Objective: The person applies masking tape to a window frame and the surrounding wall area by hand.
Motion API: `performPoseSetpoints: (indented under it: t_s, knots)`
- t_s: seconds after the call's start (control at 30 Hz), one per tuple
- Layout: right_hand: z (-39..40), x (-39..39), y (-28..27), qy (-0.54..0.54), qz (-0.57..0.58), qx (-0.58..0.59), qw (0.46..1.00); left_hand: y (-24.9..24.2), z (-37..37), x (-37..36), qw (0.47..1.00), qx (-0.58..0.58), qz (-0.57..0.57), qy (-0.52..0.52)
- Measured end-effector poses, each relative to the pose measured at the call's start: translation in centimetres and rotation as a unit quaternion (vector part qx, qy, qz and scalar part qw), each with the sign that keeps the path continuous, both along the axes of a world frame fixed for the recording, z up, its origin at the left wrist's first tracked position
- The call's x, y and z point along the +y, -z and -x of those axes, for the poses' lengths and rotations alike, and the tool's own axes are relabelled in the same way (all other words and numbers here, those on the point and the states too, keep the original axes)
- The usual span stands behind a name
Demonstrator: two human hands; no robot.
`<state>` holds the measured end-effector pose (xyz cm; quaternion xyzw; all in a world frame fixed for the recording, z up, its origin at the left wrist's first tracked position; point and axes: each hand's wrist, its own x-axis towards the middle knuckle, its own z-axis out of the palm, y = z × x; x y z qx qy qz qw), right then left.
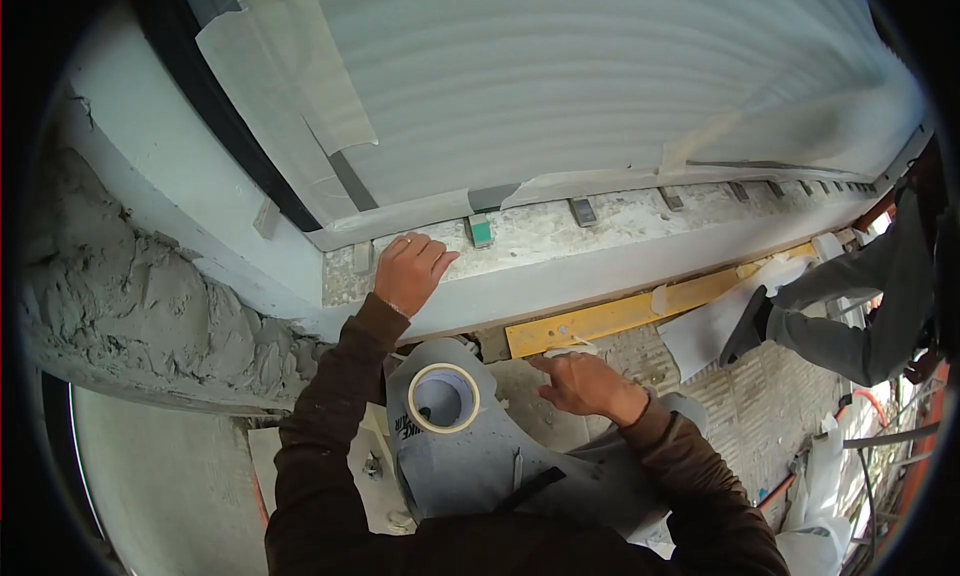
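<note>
My left hand (pixel 408 273) is over the pale, stained ledge (pixel 535 238), its fingers loosely bent and the thumb apart. Just right of it sits a small block with a green face (pixel 481 232); a pale block (pixel 363 256) is close on its left. Lower and to the right, my right hand (pixel 588 384) has its index finger pointing left and the other fingers curled in; what they hold, if anything, is hidden. A whitish strip (pixel 572 350) shows right behind its knuckles. On my grey-trousered leg lies a roll of masking tape (pixel 443 398).
Plastic sheeting (pixel 560 86) covers the window above the ledge. Several small blocks, one a grey block (pixel 583 212), line the ledge. A yellow board (pixel 600 321) lies along its foot. Wet mortar (pixel 160 296) coats the left wall. Another person's leg (pixel 840 286) stands at right.
</note>
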<state>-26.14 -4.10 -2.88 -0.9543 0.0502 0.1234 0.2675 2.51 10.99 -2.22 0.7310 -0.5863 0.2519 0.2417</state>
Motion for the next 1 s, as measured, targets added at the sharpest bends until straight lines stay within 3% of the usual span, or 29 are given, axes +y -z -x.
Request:
performPoseSetpoints:
  t_s: [0.13, 0.2, 0.27, 0.33, 0.37, 0.43, 0.5, 0.53, 0.6, 0.73, 0.77, 0.83, 0.97, 1.0]
  knots:
    - [-0.4, 0.4, 1.1, 0.002, -0.009, 0.001, 1.000, 2.2, -4.5, -6.1, 0.997, -0.065, -0.048, 0.005]
    - [-0.5, 0.4, 0.8, -0.013, -0.015, 0.011, 1.000, 2.4, -5.2, -8.0, 0.982, -0.072, -0.153, -0.089]
    - [-0.2, -0.2, 1.0, -0.003, -0.014, -0.001, 1.000, 2.7, -4.9, -8.4, 0.980, -0.075, -0.166, -0.081]
    - [-0.5, 0.0, 1.2, 0.011, -0.026, -0.024, 0.999, 1.5, -4.6, -8.2, 0.975, 0.012, -0.189, -0.115]
    - [-0.5, -0.3, 1.1, 0.020, -0.009, -0.019, 1.000, 1.0, -4.2, -7.6, 0.974, 0.002, -0.201, -0.105]
    - [-0.2, -0.8, 2.2, 0.045, 0.017, -0.038, 0.998, -0.2, -2.3, -5.5, 0.961, 0.259, -0.098, -0.012]
    - [-0.3, -1.1, 1.6, 0.066, 0.021, -0.030, 0.997, -1.3, 0.6, -2.0, 0.835, 0.550, -0.030, -0.003]
    - [-0.4, -1.2, 1.3, 0.069, 0.036, -0.017, 0.997, -2.0, 2.7, 0.2, 0.817, 0.577, 0.010, 0.002]
    - [-0.5, -1.1, 1.0, 0.085, 0.032, -0.026, 0.996, -2.3, 6.6, 4.9, 0.844, 0.534, 0.029, -0.021]
    - [-0.7, -1.1, 0.7, 0.082, 0.021, -0.036, 0.996, 0.1, 14.0, 10.0, 0.872, 0.444, 0.183, -0.097]
    - [-0.7, -1.1, 0.9, 0.090, 0.023, -0.034, 0.995, 0.9, 15.5, 10.4, 0.872, 0.446, 0.180, -0.090]
    - [-1.0, -1.1, 1.4, 0.086, 0.019, -0.044, 0.995, 1.6, 17.7, 10.7, 0.938, 0.318, 0.061, -0.123]
    - [-2.0, -1.5, 1.4, 0.125, 0.013, -0.054, 0.991, -0.4, 17.9, 9.6, 0.942, 0.315, 0.072, -0.092]
    - [-2.1, -1.8, 1.9, 0.155, -0.032, -0.110, 0.981, -1.5, 17.2, 9.1, 0.947, 0.313, -0.014, -0.069]
